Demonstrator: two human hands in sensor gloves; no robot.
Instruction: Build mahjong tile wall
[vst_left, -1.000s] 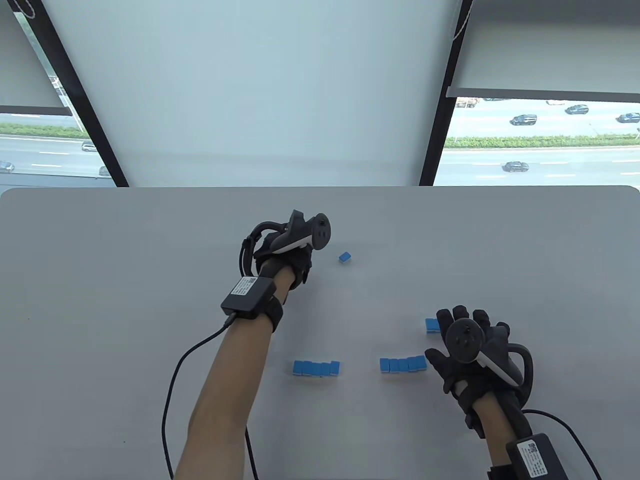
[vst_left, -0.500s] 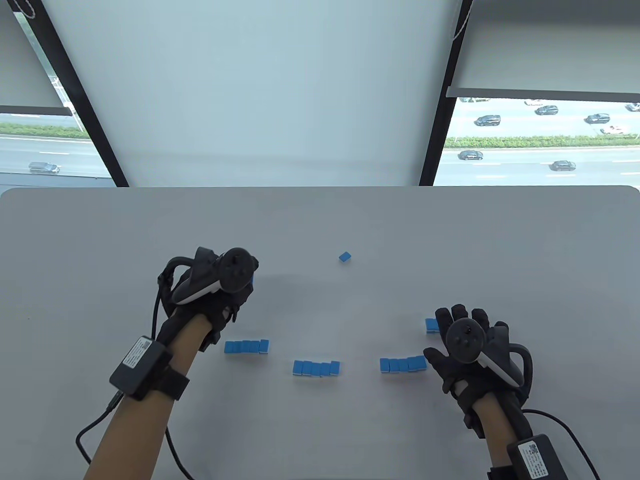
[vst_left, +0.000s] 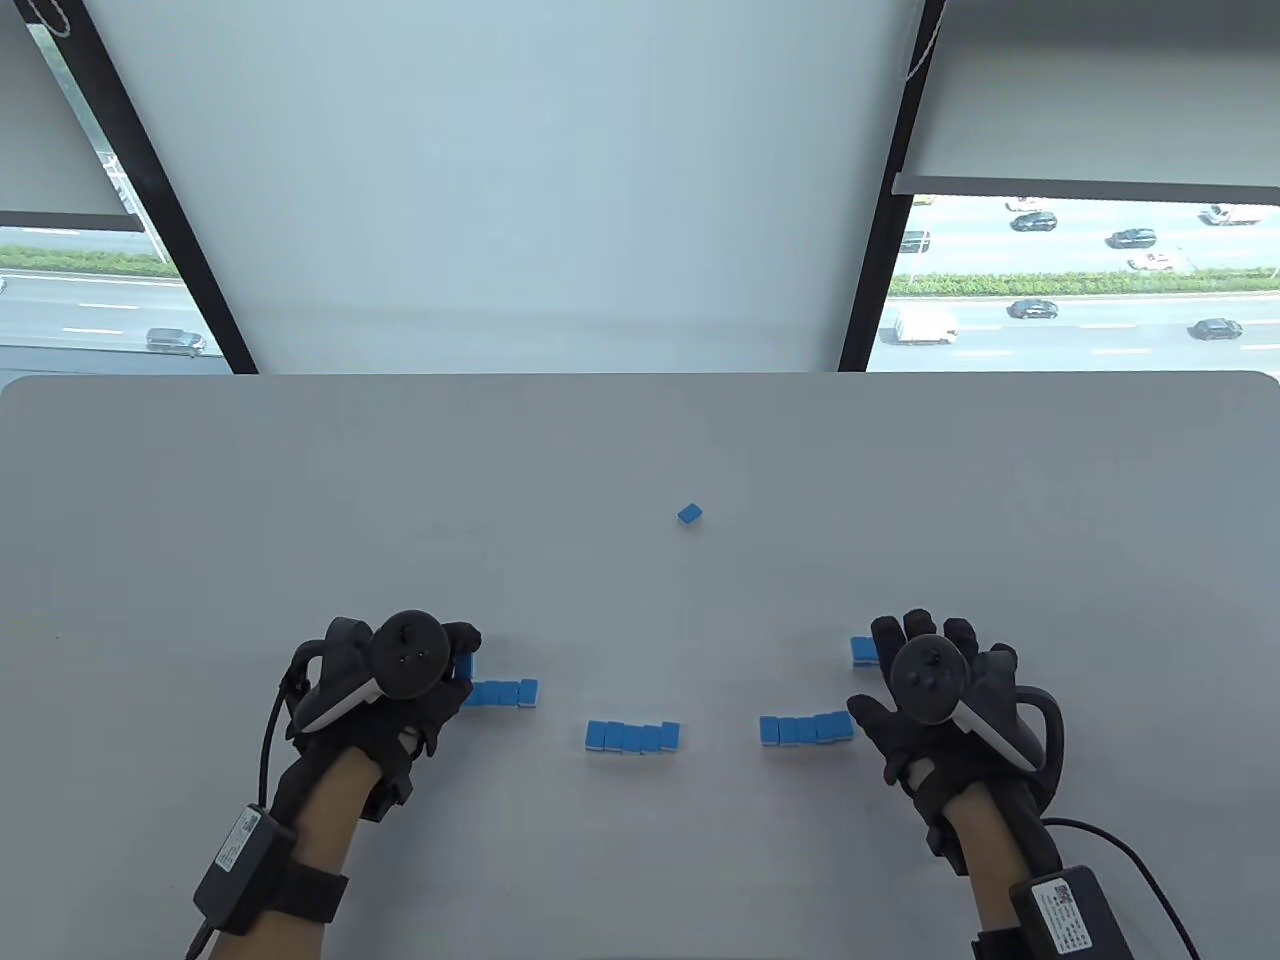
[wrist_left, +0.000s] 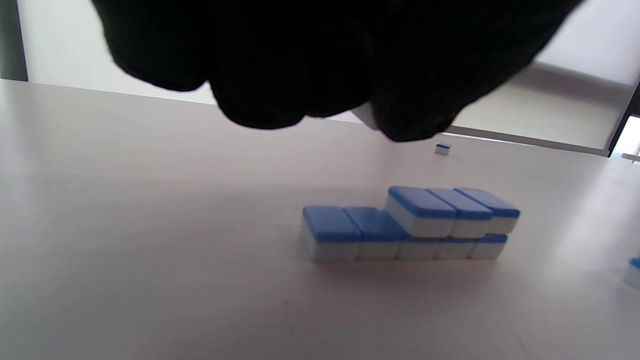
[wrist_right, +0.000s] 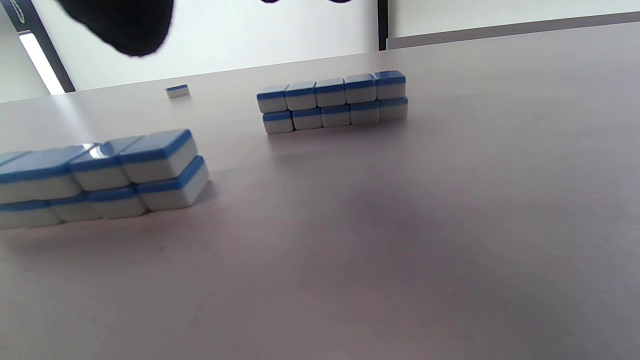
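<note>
- The left hand (vst_left: 400, 690) in its black sensor glove hangs low over the near left of the table, back upward, at the left end of the left-hand row of blue-and-white mahjong tiles (wrist_left: 407, 225)
- Its fingers (wrist_left: 260, 100) are curled round a single blue-topped tile (vst_left: 463, 667); the left wrist view shows only a white corner of that tile between the dark fingertips, held above the row and not touching it
- That left-hand row is five tiles long below, with three tiles stacked on its far end; the two nearest the hand are bare on top
- The right hand (vst_left: 940, 700) lies flat at the near right, fingers spread and straight, holding nothing, thumb tip just beside the right end of the right-hand double row of blue tiles (vst_left: 805, 728)
- A short blue stack (vst_left: 863, 650) sits partly hidden under its fingertips
- A middle double row of five blue tiles (vst_left: 632, 737) stands between the two others, apart from both
- One loose blue tile (vst_left: 689, 514) lies alone, well apart, toward the table's middle
- The pale grey table (vst_left: 640, 450) has rounded far corners
- Behind it, a white roller blind (vst_left: 500, 170) and windows (vst_left: 1080, 280) onto a road with cars
</note>
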